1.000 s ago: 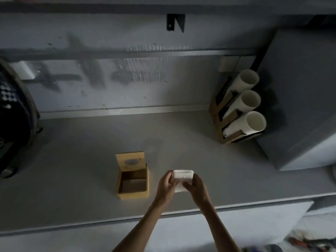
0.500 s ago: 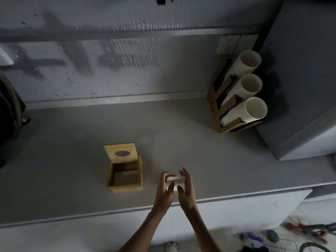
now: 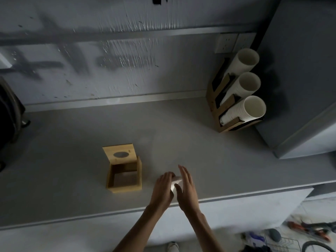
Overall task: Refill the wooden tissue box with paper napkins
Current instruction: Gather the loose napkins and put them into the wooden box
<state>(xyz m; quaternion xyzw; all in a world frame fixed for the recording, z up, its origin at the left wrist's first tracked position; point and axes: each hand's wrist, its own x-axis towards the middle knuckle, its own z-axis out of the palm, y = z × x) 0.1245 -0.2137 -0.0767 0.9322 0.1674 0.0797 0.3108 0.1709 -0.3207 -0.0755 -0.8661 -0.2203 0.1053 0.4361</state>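
The wooden tissue box (image 3: 124, 179) stands on the grey counter (image 3: 72, 151) with its lid, which has an oval hole, swung up at the back; the inside looks bare. Just right of it a white stack of paper napkins (image 3: 176, 184) sits between my hands near the counter's front edge. My left hand (image 3: 163, 188) curls over the stack's left side and grips it. My right hand (image 3: 186, 188) lies flat against its right side with straight fingers. Most of the stack is hidden by the hands.
A wooden holder with three tubes of white paper cups (image 3: 241, 91) leans at the back right, next to a large grey cabinet (image 3: 300, 79). A dark bag (image 3: 9, 110) stands at the left edge. Tools and a wire basket (image 3: 283, 240) lie on the floor below.
The hands lowered the napkin stack from held up and facing me down to the counter. My right hand opened flat against it. The view shifted down slightly.
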